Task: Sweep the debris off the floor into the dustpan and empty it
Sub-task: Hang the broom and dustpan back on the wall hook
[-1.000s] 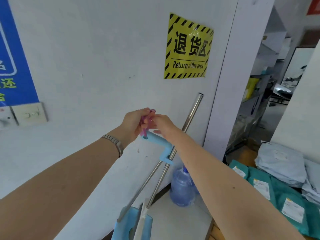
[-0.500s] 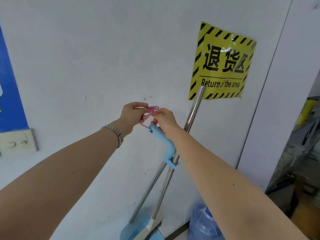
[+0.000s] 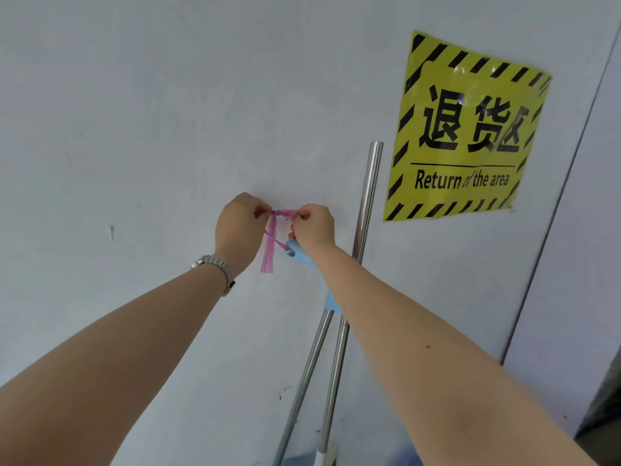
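Head view shows both hands raised against a white wall (image 3: 134, 129): the left hand (image 3: 240, 227), with a wristwatch (image 3: 215, 265) at its wrist, and the right hand (image 3: 314, 227) each pinch one end of a short knotted length of pink plastic strip (image 3: 270, 250) between curled fingertips (image 3: 260, 210), the stretch between them pulled taut. Below the fingers a loose tail of the strip hangs down, and just under the right fingers the strip runs to a blue handle (image 3: 297, 255), from which two steel poles (image 3: 302, 381) slant down toward the floor. Right of the fingers, past the taller pole, a yellow sign (image 3: 463, 129) is stuck on the wall.
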A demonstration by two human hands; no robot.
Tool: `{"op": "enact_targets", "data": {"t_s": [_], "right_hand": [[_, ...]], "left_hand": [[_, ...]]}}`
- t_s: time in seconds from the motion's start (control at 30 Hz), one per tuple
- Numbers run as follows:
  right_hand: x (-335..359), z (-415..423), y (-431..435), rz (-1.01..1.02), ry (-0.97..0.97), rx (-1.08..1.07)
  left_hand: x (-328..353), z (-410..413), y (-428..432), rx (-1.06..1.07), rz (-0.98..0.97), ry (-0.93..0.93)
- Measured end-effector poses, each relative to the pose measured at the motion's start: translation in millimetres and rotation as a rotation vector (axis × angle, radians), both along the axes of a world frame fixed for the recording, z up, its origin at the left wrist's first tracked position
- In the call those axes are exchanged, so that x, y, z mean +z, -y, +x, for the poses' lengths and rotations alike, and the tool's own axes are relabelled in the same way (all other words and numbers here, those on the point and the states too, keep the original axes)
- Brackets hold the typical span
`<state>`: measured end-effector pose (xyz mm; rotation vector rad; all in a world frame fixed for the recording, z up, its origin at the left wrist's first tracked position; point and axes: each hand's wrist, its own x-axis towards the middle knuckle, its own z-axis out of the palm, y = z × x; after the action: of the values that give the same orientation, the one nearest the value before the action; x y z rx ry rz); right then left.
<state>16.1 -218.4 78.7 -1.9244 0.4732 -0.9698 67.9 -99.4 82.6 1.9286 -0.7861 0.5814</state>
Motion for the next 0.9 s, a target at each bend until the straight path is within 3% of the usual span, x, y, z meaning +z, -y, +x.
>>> {"op": "enact_targets", "data": {"t_s": [0.23, 0.47, 0.6, 0.8, 0.9], "right_hand": [[-6, 26, 15, -0.083, 0.071, -0.031], [-29, 31, 24, 0.036, 0.070, -0.001], [-29, 31, 18, -0.076, 0.027, -0.025], [-19, 23, 3, -0.405, -0.127, -0.160], [-18, 23, 4, -0.372, -0.209, -0.076]], "left_hand": [[-18, 28, 5, 0.124, 0.137, 0.421], [-48, 39, 8, 0.186, 0.242, 0.712], [-56, 30, 14, 0.207, 0.188, 0.590], [-47, 24, 21, 0.210, 0.198, 0.392], [-42, 21, 16, 0.163, 0.192, 0.315]]}}
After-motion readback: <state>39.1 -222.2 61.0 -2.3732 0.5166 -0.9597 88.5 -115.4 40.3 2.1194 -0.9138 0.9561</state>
